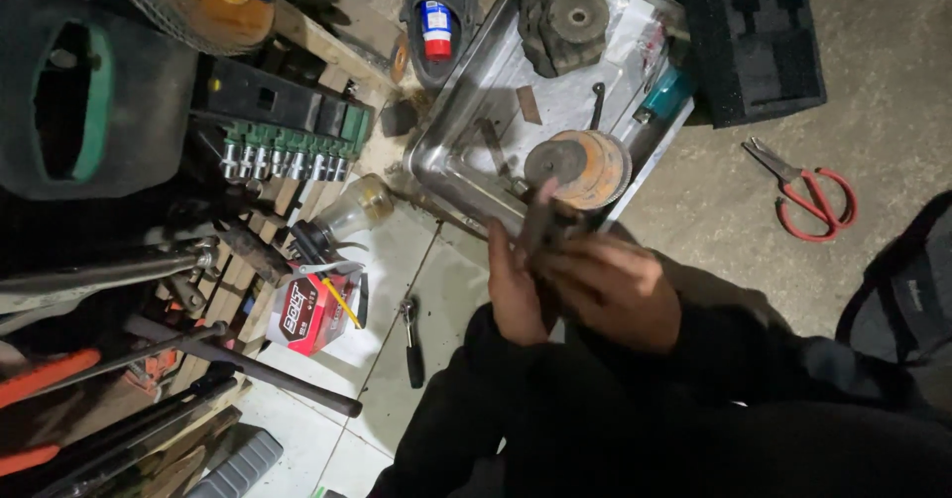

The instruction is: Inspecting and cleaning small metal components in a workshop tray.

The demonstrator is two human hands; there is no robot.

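Centrally, both hands meet over the near edge of a steel tray (443, 131). Left hand (514, 290): fingers curled around the lower part of a dark, narrow metal tool (543, 222), blurred, exact type not resolvable. Right hand (615, 288): closed over the same tool from the 3 o'clock side, fingers wrapped, no gap visible. The tool's tip points toward 12 o'clock and overlaps a worn orange-rimmed grinding disc (585, 166) lying in the tray; whether they touch cannot be told.

Surroundings: a second, dark disc (575, 17) at the tray's far end; red-handled scissors (813, 195) on the concrete at 2 o'clock, well apart; a socket set with green holders (288, 151) at 10 o'clock; a small screwdriver-like tool (412, 339) on the tile at 8 o'clock; a red and white box (312, 310) beside it.

Risk, as judged: lighting is poor and the hands overlap closely, so a slip of the tool could pinch a finger or knock it down into the tray onto the disc.
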